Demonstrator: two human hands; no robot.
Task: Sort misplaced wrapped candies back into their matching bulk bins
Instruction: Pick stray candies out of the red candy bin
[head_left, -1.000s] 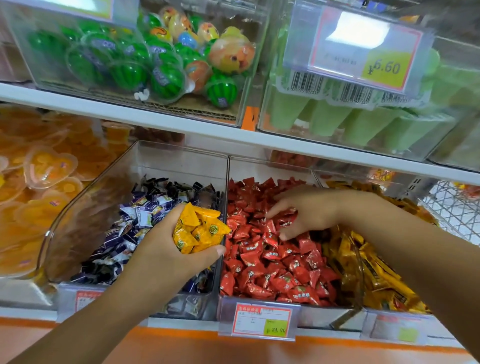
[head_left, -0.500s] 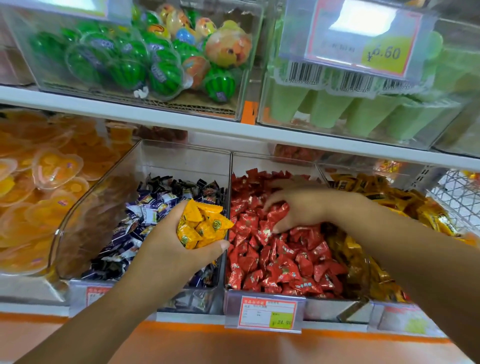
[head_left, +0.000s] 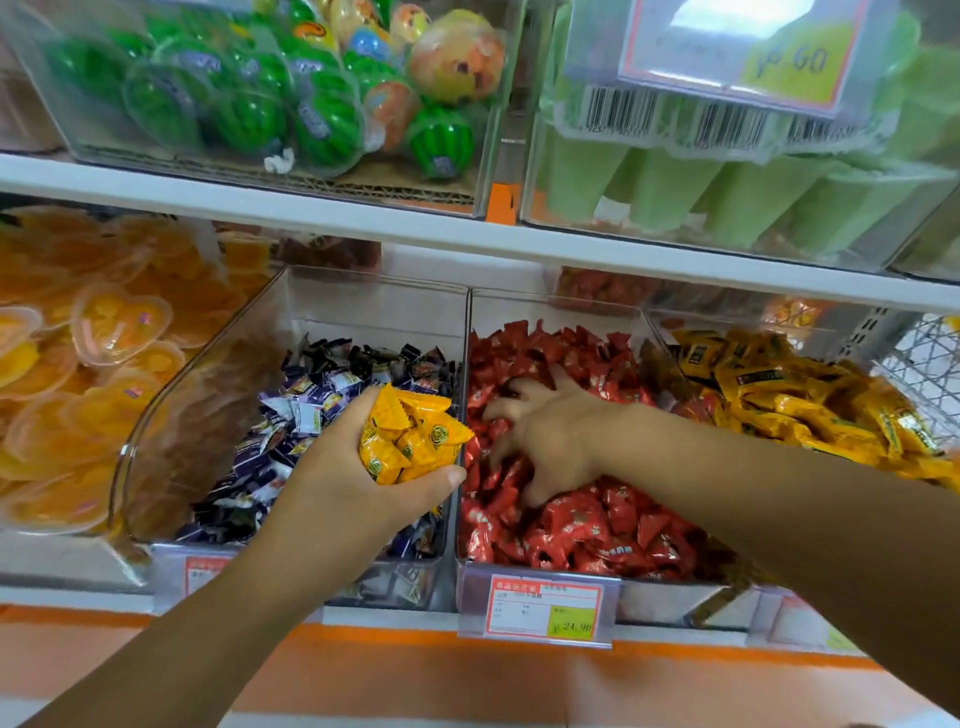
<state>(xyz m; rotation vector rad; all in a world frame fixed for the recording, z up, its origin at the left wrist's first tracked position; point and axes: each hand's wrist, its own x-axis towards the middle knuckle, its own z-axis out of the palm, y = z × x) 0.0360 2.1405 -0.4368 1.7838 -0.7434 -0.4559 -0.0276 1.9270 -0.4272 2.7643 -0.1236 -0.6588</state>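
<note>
My left hand (head_left: 332, 486) grips about six yellow triangular foil-wrapped candies (head_left: 410, 441), their corners pointing every way, over the left wall of the middle clear plastic bin (head_left: 550, 312) of three. My right hand (head_left: 553, 436), fingers now splayed instead of curled, presses into that bin's red wrapped candies (head_left: 587, 525).

A shop, at its bulk-sweets shelving; clear plastic bins (head_left: 374, 312) stand side by side on the lower shelf (head_left: 62, 596), each heaped with wrapped candies (head_left: 587, 525) of one colour; a price tag (head_left: 543, 608) reading 24.90 is clipped to one bin's front edge; another price label (head_left: 737, 47) and barcode stickers (head_left: 618, 111) front the bins on the upper shelf (head_left: 311, 218).
</note>
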